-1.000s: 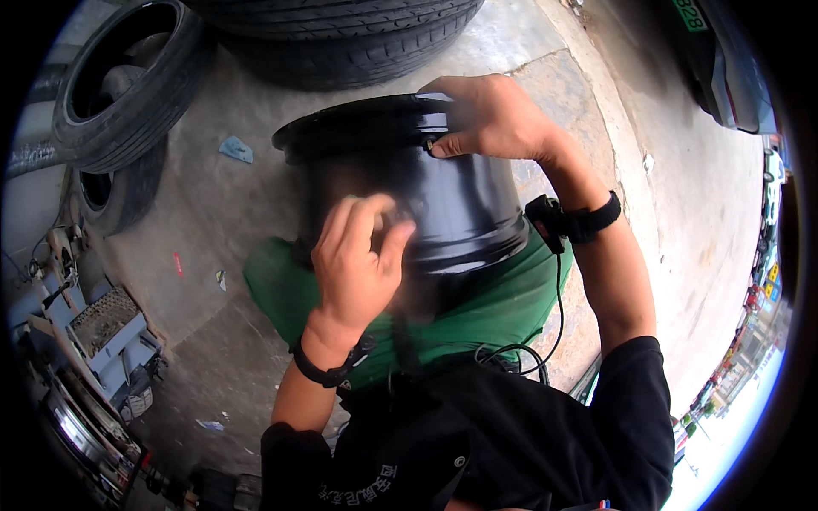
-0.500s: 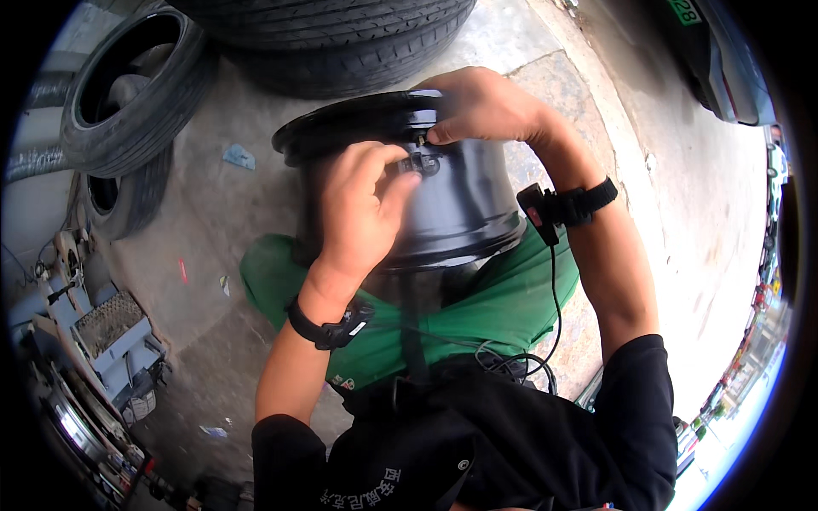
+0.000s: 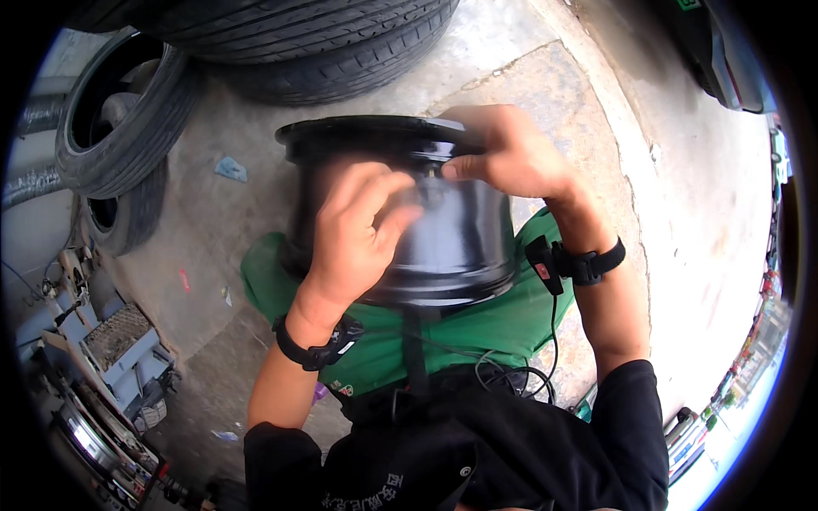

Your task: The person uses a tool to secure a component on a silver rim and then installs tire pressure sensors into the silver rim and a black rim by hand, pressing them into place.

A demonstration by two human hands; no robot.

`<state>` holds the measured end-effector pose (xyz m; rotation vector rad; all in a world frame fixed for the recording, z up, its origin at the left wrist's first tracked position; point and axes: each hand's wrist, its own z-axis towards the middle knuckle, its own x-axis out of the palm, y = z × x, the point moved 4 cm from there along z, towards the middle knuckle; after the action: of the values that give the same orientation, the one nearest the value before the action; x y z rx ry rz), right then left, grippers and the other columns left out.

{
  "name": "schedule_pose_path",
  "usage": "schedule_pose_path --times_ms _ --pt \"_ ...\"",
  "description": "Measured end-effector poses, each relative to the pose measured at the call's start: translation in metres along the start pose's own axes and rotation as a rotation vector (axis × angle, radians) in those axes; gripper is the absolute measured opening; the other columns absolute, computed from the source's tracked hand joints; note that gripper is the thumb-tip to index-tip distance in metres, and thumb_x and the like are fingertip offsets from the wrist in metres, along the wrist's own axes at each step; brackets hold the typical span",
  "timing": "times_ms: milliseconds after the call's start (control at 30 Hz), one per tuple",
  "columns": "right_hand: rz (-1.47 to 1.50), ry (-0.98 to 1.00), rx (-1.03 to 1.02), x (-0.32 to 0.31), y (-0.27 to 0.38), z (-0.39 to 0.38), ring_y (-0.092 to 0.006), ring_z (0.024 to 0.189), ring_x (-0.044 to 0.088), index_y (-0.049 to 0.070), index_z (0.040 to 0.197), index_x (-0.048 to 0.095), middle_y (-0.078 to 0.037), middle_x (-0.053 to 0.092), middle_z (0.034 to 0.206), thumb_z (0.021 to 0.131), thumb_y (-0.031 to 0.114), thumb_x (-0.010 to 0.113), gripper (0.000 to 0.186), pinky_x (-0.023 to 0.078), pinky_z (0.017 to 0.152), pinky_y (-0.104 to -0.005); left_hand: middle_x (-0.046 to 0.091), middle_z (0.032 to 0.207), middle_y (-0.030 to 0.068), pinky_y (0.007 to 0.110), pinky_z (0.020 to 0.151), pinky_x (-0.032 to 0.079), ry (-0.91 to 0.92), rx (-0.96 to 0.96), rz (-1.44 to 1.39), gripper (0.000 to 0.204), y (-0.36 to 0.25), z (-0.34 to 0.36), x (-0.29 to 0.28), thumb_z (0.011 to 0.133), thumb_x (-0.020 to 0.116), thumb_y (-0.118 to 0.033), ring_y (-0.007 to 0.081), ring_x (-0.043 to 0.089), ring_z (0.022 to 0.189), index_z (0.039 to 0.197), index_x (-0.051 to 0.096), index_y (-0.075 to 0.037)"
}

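Note:
A glossy black wheel rim [image 3: 460, 247] stands between my green-trousered legs, its wide flange turned away from me. My right hand [image 3: 515, 162] grips the flange at the far right; its thumb is at a small brass-coloured valve stem [image 3: 433, 171], and its other fingers are partly hidden behind the edge. Just below the stem is a small dark fitting [image 3: 434, 194], blurred. My left hand [image 3: 354, 230] hovers over the rim's left side, thumb and forefinger parted beside that fitting, with nothing visible between them. Motion smears its fingertips.
Large tyres [image 3: 341, 64] are stacked at the far side, and more tyres [image 3: 128, 128] lean at the far left. A grey machine [image 3: 128, 341] stands at the left. A cable [image 3: 555, 341] hangs from my right wristband. A parked car [image 3: 733, 68] is at the far right.
The rim and my right hand have come lower in the view, toward me. My left finger and thumb, earlier around the dark fitting, are now a little apart from it.

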<state>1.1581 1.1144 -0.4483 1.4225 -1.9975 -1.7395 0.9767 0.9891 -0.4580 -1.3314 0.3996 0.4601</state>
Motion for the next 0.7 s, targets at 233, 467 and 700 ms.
schedule_pose_path --times_ms 233,467,700 --pt "-0.067 -0.087 -0.045 -0.008 -0.011 -0.001 -0.0395 0.085 0.070 0.005 0.109 0.072 -0.021 0.072 0.085 0.075 0.021 0.083 0.039 0.054 0.078 -0.0451 0.065 0.105 0.0079 0.031 0.071 0.051 0.057 -0.027 0.085 0.031 -0.003 0.017 0.007 0.081 0.085 -0.012 0.0181 0.057 0.077 0.108 0.072 -0.005" --pt "-0.083 -0.182 -0.164 -0.008 -0.016 -0.006 -0.0415 0.081 0.069 0.006 0.106 0.071 -0.019 0.070 0.079 0.075 0.021 0.080 0.036 0.054 0.074 -0.0487 0.069 0.106 0.0106 0.030 0.065 0.050 0.058 0.005 0.145 0.034 -0.008 0.020 0.013 0.080 0.086 -0.012 0.0197 0.061 0.078 0.110 0.073 -0.004" --pt "-0.105 -0.228 -0.450 -0.013 -0.016 -0.013 -0.0392 0.094 0.069 0.002 0.121 0.063 -0.018 0.071 0.099 0.070 0.016 0.078 0.055 0.055 0.079 -0.0471 0.070 0.108 0.0112 0.024 0.057 0.049 0.086 0.024 0.217 0.034 -0.008 0.023 0.011 0.083 0.086 -0.014 0.0125 0.061 0.069 0.113 0.073 -0.002"
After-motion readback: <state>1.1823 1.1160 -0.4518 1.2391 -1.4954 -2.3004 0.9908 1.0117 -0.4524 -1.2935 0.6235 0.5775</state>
